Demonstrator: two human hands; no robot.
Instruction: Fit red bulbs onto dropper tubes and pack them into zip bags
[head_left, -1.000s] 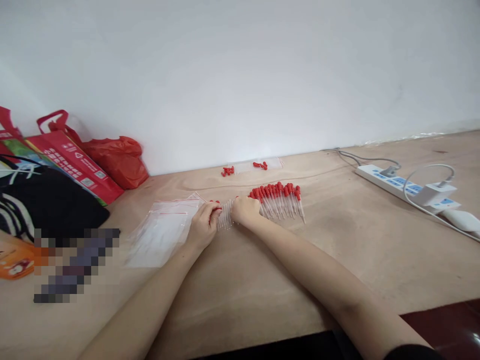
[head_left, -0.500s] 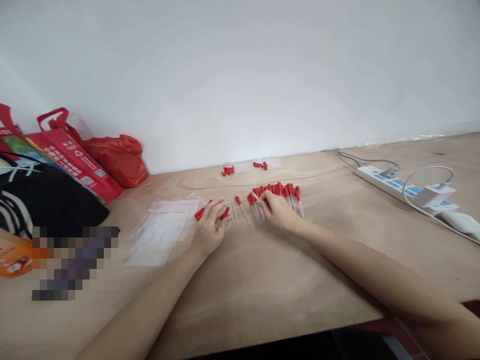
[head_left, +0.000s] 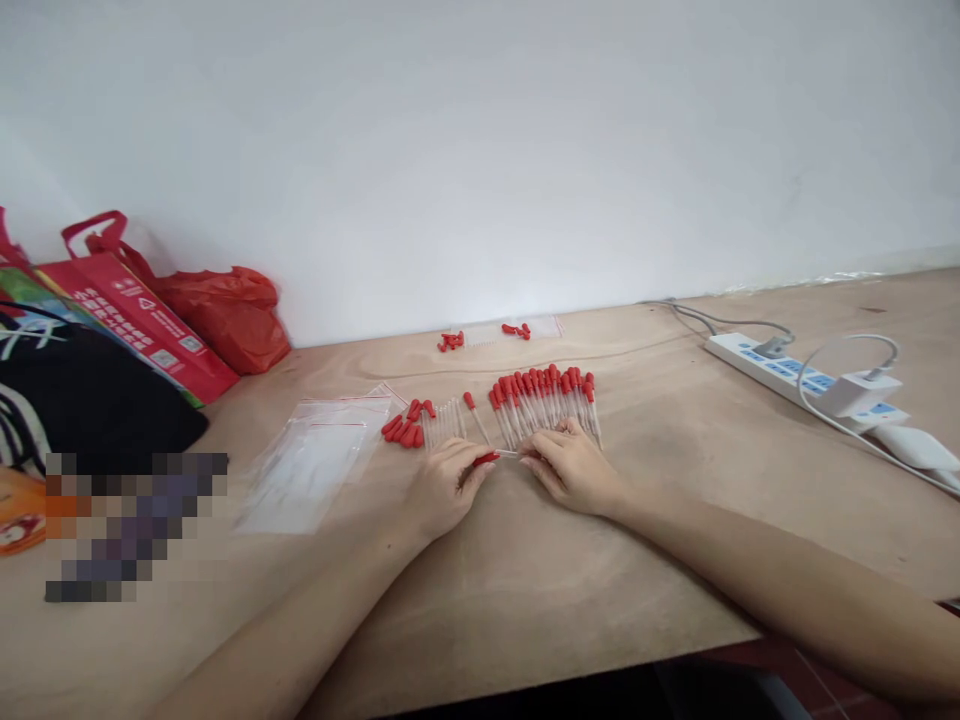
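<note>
My left hand (head_left: 450,485) pinches a red rubber cap (head_left: 486,459) between thumb and fingers. A thin clear tube (head_left: 508,454) runs from the cap to my right hand (head_left: 570,468), whose fingers are closed on its other end. Just beyond my right hand lies a row of capped tubes (head_left: 544,385), red ends toward the wall. One capped tube (head_left: 469,401) lies apart, left of that row. Several bare clear tubes (head_left: 442,420) are beyond my left hand, with loose red caps (head_left: 405,430) to their left.
Clear zip bags (head_left: 311,465) lie at left. Near the wall are more red caps (head_left: 451,342) and a small bag (head_left: 480,333). A power strip (head_left: 765,366) with cables stands at right. Red bags (head_left: 139,320) and a black bag (head_left: 112,400) are at far left.
Both hands have come nearer the front edge and closer together. My left hand has taken hold of a red cap, and my right hand has brought a clear tube to it.
</note>
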